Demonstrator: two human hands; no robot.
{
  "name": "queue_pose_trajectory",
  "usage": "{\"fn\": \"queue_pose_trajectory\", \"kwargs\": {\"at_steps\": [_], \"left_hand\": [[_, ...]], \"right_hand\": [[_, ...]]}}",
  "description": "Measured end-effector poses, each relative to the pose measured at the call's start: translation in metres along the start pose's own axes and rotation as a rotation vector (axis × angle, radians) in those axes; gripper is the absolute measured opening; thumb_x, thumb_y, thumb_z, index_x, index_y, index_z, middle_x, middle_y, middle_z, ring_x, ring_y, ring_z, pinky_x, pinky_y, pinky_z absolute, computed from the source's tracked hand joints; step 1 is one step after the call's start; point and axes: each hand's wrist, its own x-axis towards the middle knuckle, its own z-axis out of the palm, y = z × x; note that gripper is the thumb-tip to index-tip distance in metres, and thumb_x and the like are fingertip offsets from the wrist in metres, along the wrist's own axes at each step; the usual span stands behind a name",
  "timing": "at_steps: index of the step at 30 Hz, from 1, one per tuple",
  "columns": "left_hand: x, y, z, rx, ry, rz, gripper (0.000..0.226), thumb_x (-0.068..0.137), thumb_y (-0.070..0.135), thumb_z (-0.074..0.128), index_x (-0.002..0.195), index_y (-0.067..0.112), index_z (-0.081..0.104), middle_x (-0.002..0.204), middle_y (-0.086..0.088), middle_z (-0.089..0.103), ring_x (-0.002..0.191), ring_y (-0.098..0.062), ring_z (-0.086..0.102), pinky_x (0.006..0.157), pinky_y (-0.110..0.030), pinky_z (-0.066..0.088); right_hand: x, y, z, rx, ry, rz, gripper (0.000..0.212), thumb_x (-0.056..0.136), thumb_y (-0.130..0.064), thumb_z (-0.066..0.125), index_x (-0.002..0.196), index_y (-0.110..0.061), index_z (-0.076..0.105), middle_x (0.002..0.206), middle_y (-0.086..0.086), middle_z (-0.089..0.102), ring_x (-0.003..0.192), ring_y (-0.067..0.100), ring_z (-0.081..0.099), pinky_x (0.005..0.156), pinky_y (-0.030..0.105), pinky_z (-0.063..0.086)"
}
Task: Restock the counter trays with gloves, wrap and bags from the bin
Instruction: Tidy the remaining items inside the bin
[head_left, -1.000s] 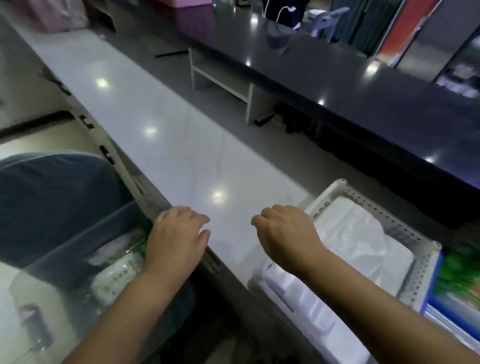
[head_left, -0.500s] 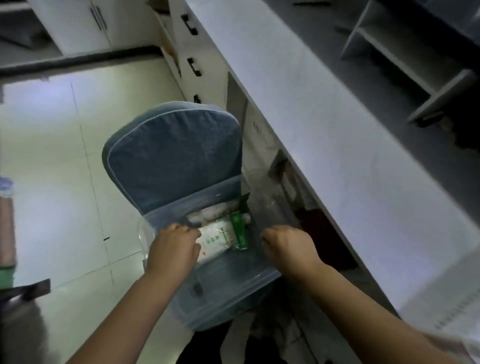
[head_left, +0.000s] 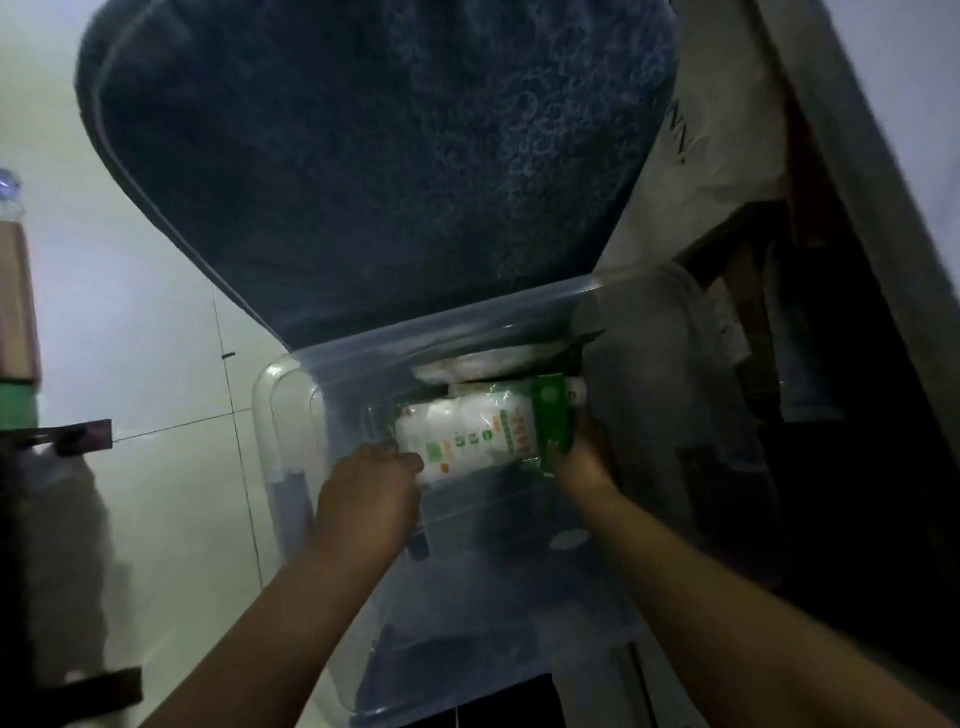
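**While reaching into the bin, taking hold of a pack**

Though working in dim light, gripping the pack (head_left: 467, 436) at both ends. Curling the left hand (head_left: 366, 499) over its left end, fingers clamped on the film. Clasping its green end with the right hand (head_left: 582, 457), fingertips hidden behind the strip. Holding it low inside the bin (head_left: 280, 395), on or just above other stock; not telling which.

Judging this as the fetching step: drawing stock out, with no tray in view. Next, likely needing a straight lift past the rim and a turn toward the counter, supporting both ends against sagging.

Handling a soft, pillowy packet in glossy white film, printed green and orange, ending in a flat green strip (head_left: 553, 421); probably slippery and yielding. Working between clear, smooth, round-cornered plastic walls. Noting a paler bundle (head_left: 483, 366) lying just behind the pack. Leaning over a chair (head_left: 374, 156) in nubbly blue fabric, rounded in outline, just beyond the bin.
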Motion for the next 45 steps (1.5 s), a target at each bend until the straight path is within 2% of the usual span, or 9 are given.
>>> {"fn": "queue_pose_trajectory", "kwargs": {"at_steps": [5, 13, 23, 26, 30, 33, 36, 40, 45], "left_hand": [[0.036, -0.005, 0.034, -0.017, 0.021, -0.095, 0.037, 0.086, 0.032, 0.056, 0.121, 0.019, 0.057, 0.122, -0.006, 0.059, 0.110, -0.024, 0.050, 0.084, -0.032, 0.042], [0.091, -0.005, 0.066, -0.110, -0.034, -0.062, 0.106, 0.070, 0.025, 0.075, 0.147, 0.013, 0.004, 0.154, -0.011, 0.021, 0.140, -0.027, 0.019, 0.114, -0.039, 0.014], [0.092, 0.004, 0.071, -0.346, -0.103, 0.040, 0.112, 0.059, 0.027, 0.080, 0.146, 0.031, 0.010, 0.153, -0.004, 0.024, 0.140, -0.023, 0.018, 0.113, -0.042, 0.020], [0.091, 0.005, 0.061, -0.259, -0.176, 0.078, 0.081, 0.063, 0.029, 0.076, 0.135, 0.025, 0.040, 0.129, -0.007, 0.053, 0.121, -0.026, 0.043, 0.098, -0.035, 0.035], [0.066, -0.003, 0.050, -0.122, -0.120, 0.235, 0.024, 0.072, 0.027, 0.068, 0.091, 0.013, 0.063, 0.093, -0.004, 0.057, 0.100, -0.024, 0.047, 0.079, -0.031, 0.035], [0.038, -0.006, 0.043, -0.203, 0.087, 0.243, 0.023, 0.057, 0.009, 0.073, 0.075, 0.010, 0.059, 0.080, -0.007, 0.058, 0.084, -0.030, 0.055, 0.064, -0.031, 0.041], [0.018, 0.001, 0.048, -0.064, 0.070, 0.271, 0.040, 0.044, 0.009, 0.083, 0.078, 0.008, 0.063, 0.080, -0.011, 0.059, 0.075, -0.033, 0.059, 0.056, -0.035, 0.047], [0.012, 0.006, 0.071, -0.015, -0.288, 0.245, 0.037, 0.077, 0.028, 0.064, 0.109, 0.013, 0.054, 0.114, -0.006, 0.051, 0.106, -0.026, 0.051, 0.078, -0.036, 0.043], [0.038, 0.006, 0.056, -0.035, -0.002, 0.095, 0.019, 0.078, 0.019, 0.063, 0.096, 0.011, 0.063, 0.096, -0.010, 0.064, 0.089, -0.031, 0.060, 0.069, -0.034, 0.045]], "right_hand": [[0.036, 0.007, 0.032, 0.167, -0.100, 0.269, 0.030, 0.086, -0.023, 0.062, 0.115, -0.016, 0.058, 0.120, 0.014, 0.061, 0.104, 0.031, 0.059, 0.083, 0.034, 0.049], [0.004, 0.004, 0.015, 0.396, -0.261, -0.023, 0.035, 0.079, 0.020, 0.055, 0.111, 0.007, 0.056, 0.098, 0.013, 0.060, 0.089, 0.020, 0.056, 0.053, 0.005, 0.048], [0.003, 0.014, -0.013, 0.279, -0.469, -0.197, 0.041, 0.072, 0.025, 0.061, 0.107, 0.003, 0.060, 0.056, -0.021, 0.067, 0.060, -0.010, 0.062, 0.058, 0.008, 0.050], [0.000, 0.014, -0.017, 0.219, -0.503, -0.190, 0.032, 0.073, 0.025, 0.059, 0.090, -0.001, 0.062, 0.053, -0.014, 0.064, 0.054, -0.009, 0.057, 0.058, 0.011, 0.047], [-0.004, 0.019, -0.023, 0.165, -0.286, -0.117, 0.037, 0.075, 0.018, 0.062, 0.062, -0.016, 0.055, 0.063, 0.001, 0.057, 0.054, -0.005, 0.053, 0.050, 0.006, 0.039], [-0.005, 0.021, -0.023, 0.271, -0.139, -0.082, 0.028, 0.079, 0.020, 0.056, 0.068, -0.005, 0.061, 0.090, 0.016, 0.065, 0.079, 0.012, 0.062, 0.067, 0.007, 0.045], [-0.004, 0.021, -0.022, 0.239, -0.010, -0.081, 0.026, 0.082, 0.018, 0.051, 0.098, 0.005, 0.066, 0.098, 0.011, 0.064, 0.067, -0.007, 0.059, 0.063, -0.001, 0.041], [0.001, 0.008, -0.016, 0.235, 0.157, -0.174, 0.032, 0.085, 0.009, 0.051, 0.106, -0.008, 0.067, 0.098, 0.007, 0.064, 0.082, 0.011, 0.057, 0.063, -0.003, 0.039], [0.027, -0.029, -0.004, 0.062, 0.307, -0.607, 0.031, 0.081, 0.001, 0.061, 0.110, -0.011, 0.065, 0.120, 0.009, 0.057, 0.109, 0.022, 0.054, 0.093, 0.028, 0.044]]}}
